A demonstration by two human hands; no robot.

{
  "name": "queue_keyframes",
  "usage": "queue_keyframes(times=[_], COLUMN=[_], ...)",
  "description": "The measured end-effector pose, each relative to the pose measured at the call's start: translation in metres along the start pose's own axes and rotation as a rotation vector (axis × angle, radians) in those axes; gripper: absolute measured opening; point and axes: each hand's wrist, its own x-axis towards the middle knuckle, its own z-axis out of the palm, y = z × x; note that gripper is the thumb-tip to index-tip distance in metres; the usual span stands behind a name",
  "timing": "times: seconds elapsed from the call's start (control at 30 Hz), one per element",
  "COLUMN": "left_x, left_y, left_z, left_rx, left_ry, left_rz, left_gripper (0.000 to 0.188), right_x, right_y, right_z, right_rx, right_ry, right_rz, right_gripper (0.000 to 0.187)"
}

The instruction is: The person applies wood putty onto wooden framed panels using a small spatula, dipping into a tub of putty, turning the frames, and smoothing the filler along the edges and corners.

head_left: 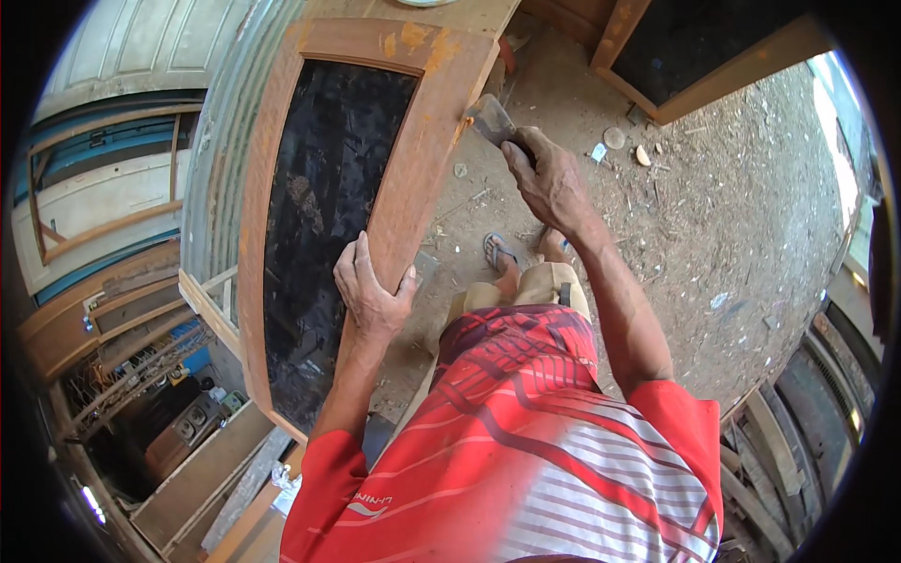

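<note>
A wooden frame (427,178) with a dark glossy panel (328,159) set in it lies in front of me, to the left. Orange filler (414,38) is smeared on its far end and along its right edge. My left hand (373,296) rests on the right-hand rail, fingers spread over the wood and thumb by the outer edge. In my right hand (552,183) is a putty knife (492,122), its handle mostly hidden by the fingers. The blade's tip is at the rail's right edge, by a small dab of filler.
Another framed dark panel (713,70) stands at the far right. Corrugated sheeting (221,169) and stacked doors (113,178) are on the left. Shavings and scraps litter the dirt floor (699,253). Timber pieces (770,450) lie at the lower right.
</note>
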Motion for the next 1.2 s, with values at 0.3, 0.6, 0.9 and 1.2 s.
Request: queue_keyframes(times=[0.3, 0.6, 0.9, 1.2], left_x=[0.001, -0.005, -0.005, -0.004], left_y=[-0.007, -0.016, -0.021, -0.021], left_z=[-0.001, 0.003, 0.002, 0.002], left_rx=[-0.029, -0.066, -0.105, -0.113], left_ry=[-0.002, 0.026, 0.018, 0.016], left_rz=[0.079, 0.145, 0.162, 0.158], left_gripper=[0.092, 0.09, 0.092, 0.092], right_x=[-0.041, -0.046, -0.039, -0.053], right_y=[0.016, 0.003, 0.004, 0.001], right_z=[0.11, 0.162, 0.182, 0.165], right_rx=[0.6, 0.717, 0.619, 0.216], right_ry=[0.318, 0.513, 0.504, 0.348], right_rz=[0.102, 0.12, 0.097, -0.046], right_gripper=[0.032, 0.037, 0.043, 0.053])
